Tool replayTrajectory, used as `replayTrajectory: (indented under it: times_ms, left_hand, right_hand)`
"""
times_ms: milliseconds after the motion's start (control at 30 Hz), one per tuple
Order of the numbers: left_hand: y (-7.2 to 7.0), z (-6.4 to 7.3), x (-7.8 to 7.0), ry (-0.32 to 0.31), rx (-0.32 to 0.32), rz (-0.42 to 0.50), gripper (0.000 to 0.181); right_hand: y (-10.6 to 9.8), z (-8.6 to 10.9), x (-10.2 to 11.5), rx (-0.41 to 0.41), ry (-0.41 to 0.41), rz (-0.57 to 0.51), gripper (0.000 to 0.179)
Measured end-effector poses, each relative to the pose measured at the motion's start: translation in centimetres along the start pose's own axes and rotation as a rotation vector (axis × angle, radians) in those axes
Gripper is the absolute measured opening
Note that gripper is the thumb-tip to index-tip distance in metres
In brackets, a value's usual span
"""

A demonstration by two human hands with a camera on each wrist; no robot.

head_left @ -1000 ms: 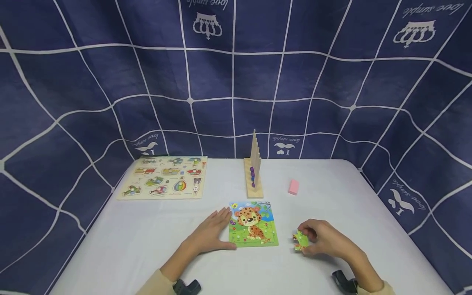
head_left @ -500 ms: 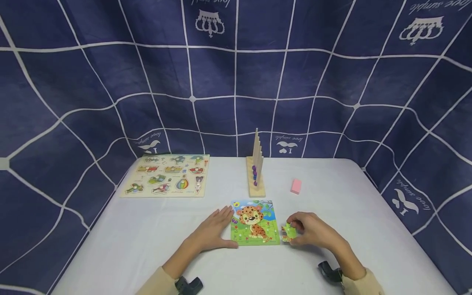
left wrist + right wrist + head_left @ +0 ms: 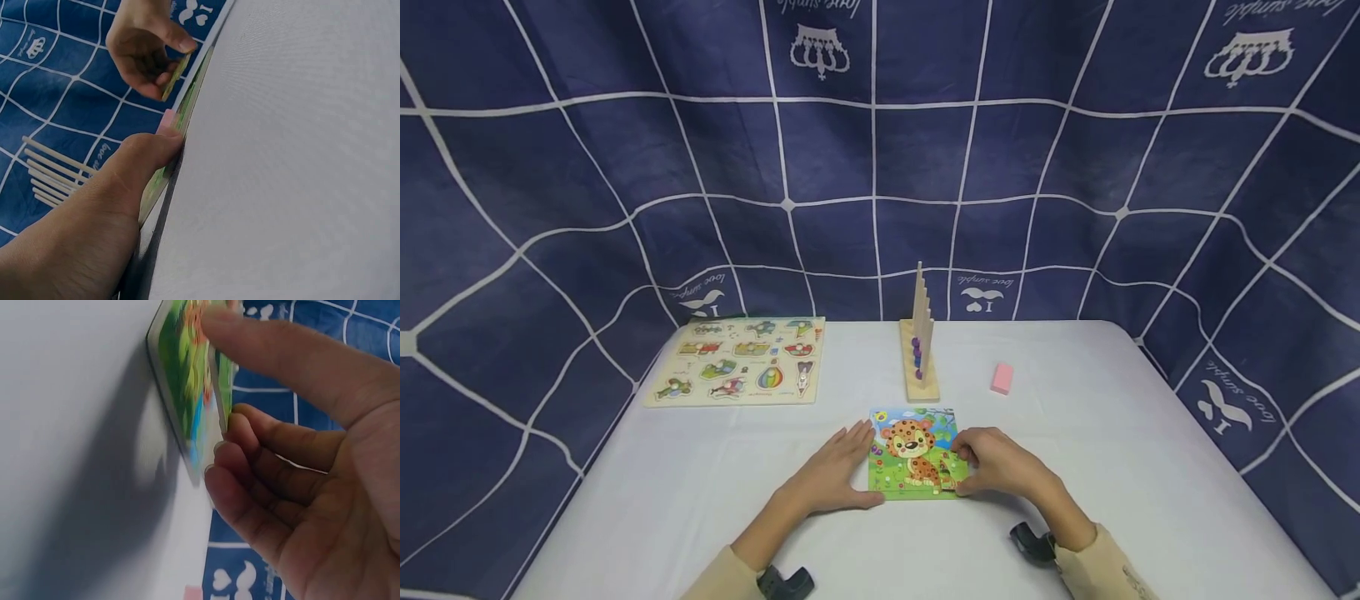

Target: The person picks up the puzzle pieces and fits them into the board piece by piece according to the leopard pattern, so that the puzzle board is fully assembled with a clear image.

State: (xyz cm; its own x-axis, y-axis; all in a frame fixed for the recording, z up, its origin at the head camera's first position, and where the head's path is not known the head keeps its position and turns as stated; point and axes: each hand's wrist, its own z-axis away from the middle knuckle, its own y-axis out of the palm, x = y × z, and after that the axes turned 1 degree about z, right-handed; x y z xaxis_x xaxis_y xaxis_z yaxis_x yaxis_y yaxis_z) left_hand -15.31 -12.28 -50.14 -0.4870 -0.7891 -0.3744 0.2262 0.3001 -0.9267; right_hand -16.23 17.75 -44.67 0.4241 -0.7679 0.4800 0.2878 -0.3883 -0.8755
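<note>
A square leopard jigsaw puzzle (image 3: 898, 473) lies on the white table in front of me. My left hand (image 3: 833, 473) rests along its left side, fingers straight and thumb at the near left corner. With thumb and fingers my right hand (image 3: 1000, 464) pinches a green jigsaw piece (image 3: 953, 465) over the right part of the puzzle. In the left wrist view that piece (image 3: 177, 77) is tilted and held above the board. The right wrist view shows the piece (image 3: 222, 390) on edge between thumb and fingertips, apart from the board surface there.
A wooden peg board (image 3: 741, 362) with vehicle pictures lies at the back left. Behind the puzzle stands a wooden rack (image 3: 919, 350) with upright rods and purple and blue beads. A pink block (image 3: 1002, 378) sits to its right. A dark blue checked curtain (image 3: 850, 167) closes off the back.
My right hand has moved left with the jigsaw piece, from the table on the right to over the puzzle's right side. The left hand has stayed beside the puzzle.
</note>
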Motion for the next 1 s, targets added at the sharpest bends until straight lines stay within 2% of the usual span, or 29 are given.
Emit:
replayTrajectory:
  times_ms: [233,567,1000]
  left_hand:
    - [0.1,-0.1,0.0,-0.003,0.009,0.024,0.107]
    - [0.2,-0.2,0.1,0.008,0.001,0.022,0.105]
    - [-0.2,-0.1,0.1,-0.004,0.017,0.018,0.106]
  right_hand:
    - [0.8,-0.9,0.7,0.029,0.051,-0.012,0.051]
    - [1.3,-1.4,0.6,0.056,0.111,-0.029,0.053]
    - [1.2,-1.7,0.6,0.078,0.106,-0.096,0.052]
